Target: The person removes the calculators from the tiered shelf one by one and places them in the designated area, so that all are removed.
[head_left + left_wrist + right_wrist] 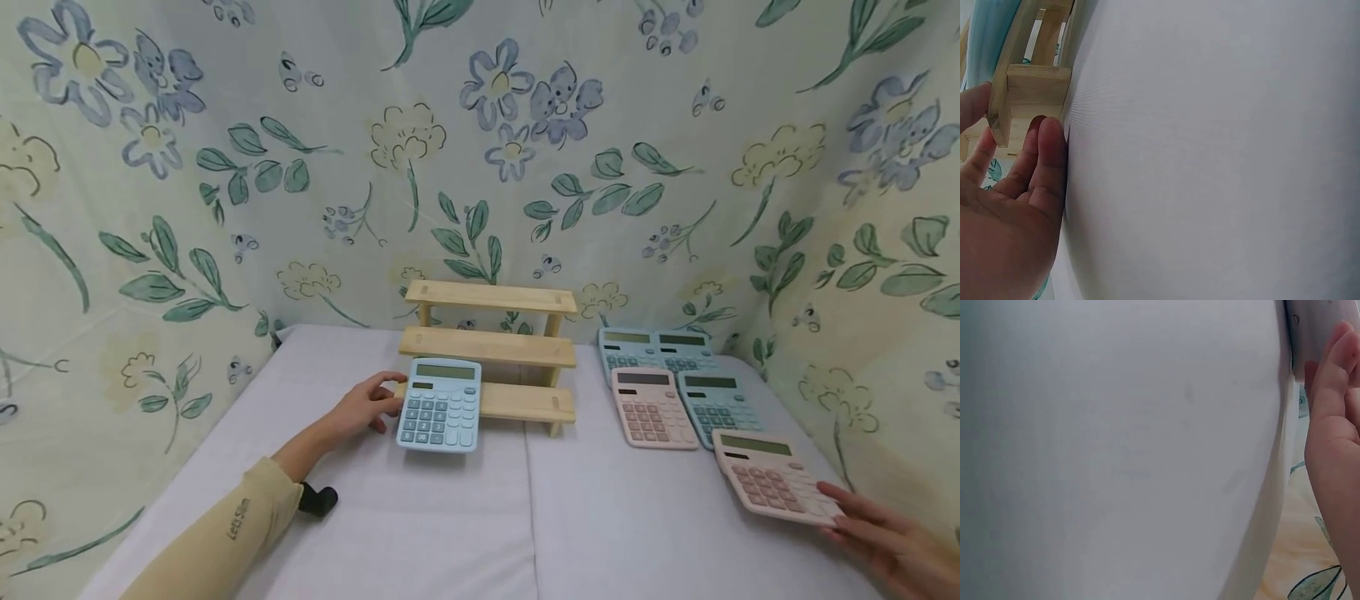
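A light blue calculator (438, 407) leans upright on the lowest step of a three-step wooden stand (528, 402). My left hand (363, 406) is at the left end of that step, beside the calculator. In the left wrist view, the thumb and index finger of the left hand (1016, 194) pinch the board's end (1000, 115), with the other fingers lower, near the cloth. At the right, my right hand (881, 529) grips the lower right edge of a pink calculator (772, 479). The right wrist view shows only part of its underside (1313, 337) by the fingers.
Another pink calculator (652, 408) and several blue ones, such as this blue calculator (720, 404), lie grouped on the right of the white cloth (450, 533). A small black object (318, 501) is by the left sleeve. Floral fabric (480, 167) encloses the back and sides.
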`<action>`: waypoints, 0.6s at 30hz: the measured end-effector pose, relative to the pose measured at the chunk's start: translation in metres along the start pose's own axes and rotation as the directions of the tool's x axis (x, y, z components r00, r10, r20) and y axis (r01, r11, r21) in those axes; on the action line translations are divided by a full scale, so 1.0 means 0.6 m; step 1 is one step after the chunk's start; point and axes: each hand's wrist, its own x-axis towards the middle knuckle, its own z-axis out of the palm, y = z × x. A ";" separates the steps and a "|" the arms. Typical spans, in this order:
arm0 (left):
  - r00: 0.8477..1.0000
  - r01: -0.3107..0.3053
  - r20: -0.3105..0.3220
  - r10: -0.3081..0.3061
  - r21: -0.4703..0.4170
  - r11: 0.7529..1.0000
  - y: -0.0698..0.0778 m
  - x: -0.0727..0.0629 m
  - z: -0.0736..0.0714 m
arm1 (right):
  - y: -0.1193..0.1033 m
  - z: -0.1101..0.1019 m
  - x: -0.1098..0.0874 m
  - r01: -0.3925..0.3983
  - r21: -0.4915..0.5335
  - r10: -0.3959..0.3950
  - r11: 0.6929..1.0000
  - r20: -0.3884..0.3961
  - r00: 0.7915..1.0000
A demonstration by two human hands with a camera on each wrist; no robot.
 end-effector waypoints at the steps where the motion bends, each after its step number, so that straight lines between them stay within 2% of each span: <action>1: 1.000 0.000 -0.001 0.000 0.000 1.000 0.000 0.000 0.000 | 0.001 0.002 0.002 -0.010 0.002 0.010 1.000 -0.007 1.000; 6: 1.000 0.005 -0.007 -0.005 0.005 1.000 0.001 -0.001 0.001 | 0.004 0.006 0.010 -0.036 0.016 0.036 0.999 -0.043 0.998; 7: 1.000 0.008 -0.010 -0.008 0.002 1.000 0.001 0.000 0.001 | 0.004 0.008 0.011 -0.041 -0.007 0.040 0.999 -0.054 0.998; 10: 1.000 0.009 -0.008 -0.009 0.000 1.000 0.000 0.000 0.001 | 0.006 0.013 0.013 -0.044 -0.143 0.034 0.989 -0.074 0.997; 14: 1.000 0.012 -0.011 -0.012 -0.007 1.000 -0.001 0.001 0.002 | 0.005 0.025 0.013 -0.049 -0.353 0.016 0.934 -0.095 0.995; 18: 1.000 0.010 -0.013 -0.010 -0.009 1.000 -0.002 0.002 0.001 | 0.001 0.034 0.012 -0.052 -0.411 0.009 0.910 -0.107 0.994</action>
